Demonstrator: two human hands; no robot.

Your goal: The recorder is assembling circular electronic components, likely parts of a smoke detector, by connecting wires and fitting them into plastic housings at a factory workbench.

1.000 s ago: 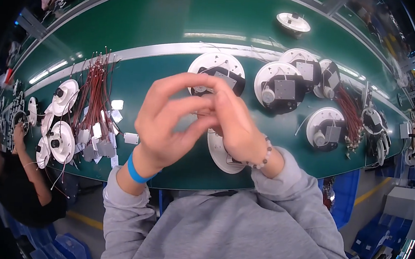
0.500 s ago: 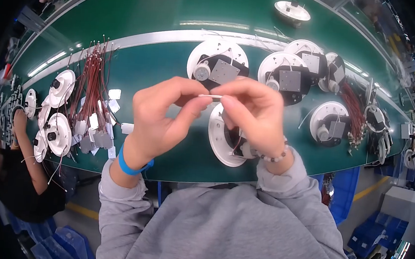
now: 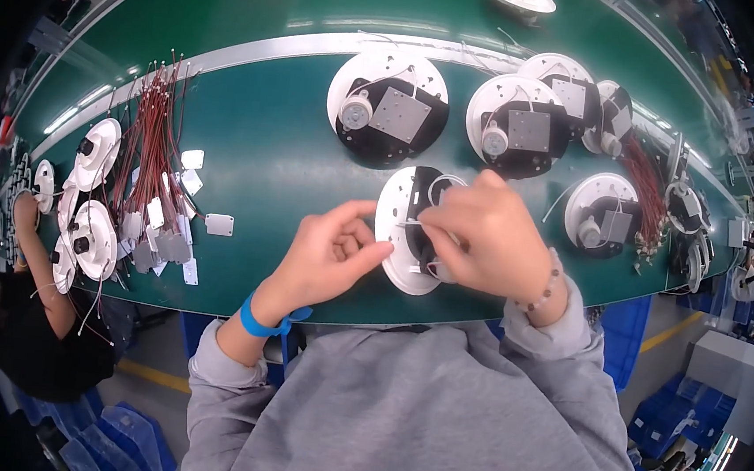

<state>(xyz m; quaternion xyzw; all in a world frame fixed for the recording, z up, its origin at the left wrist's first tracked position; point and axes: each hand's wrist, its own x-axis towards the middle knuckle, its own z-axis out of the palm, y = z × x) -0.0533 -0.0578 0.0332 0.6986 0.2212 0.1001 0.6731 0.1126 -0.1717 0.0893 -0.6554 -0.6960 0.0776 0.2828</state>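
A round white disc with a black plate (image 3: 399, 268) lies in front of me near the table's front edge. Over it, my right hand (image 3: 492, 236) pinches a thin white wire end (image 3: 411, 222) between thumb and fingers. A loop of white cable (image 3: 443, 188) curves beside that hand, which hides much of the black plate. To the left of the disc is my left hand (image 3: 327, 254), its thumb and index finger apart with nothing visible between them. Its thumb tip is close to the disc's left rim; whether it touches cannot be seen.
Behind are similar discs with a motor and grey metal plate (image 3: 401, 116), and several more at right (image 3: 527, 130). Red wire bundles (image 3: 157, 130) with small plates lie at left, near stacked discs (image 3: 100, 156). Another person's arm (image 3: 46, 271) is at far left.
My hands, earlier together pinching a small white piece, have moved apart and lower. The right one has come down over the disc with the wire end; the left one has let go.
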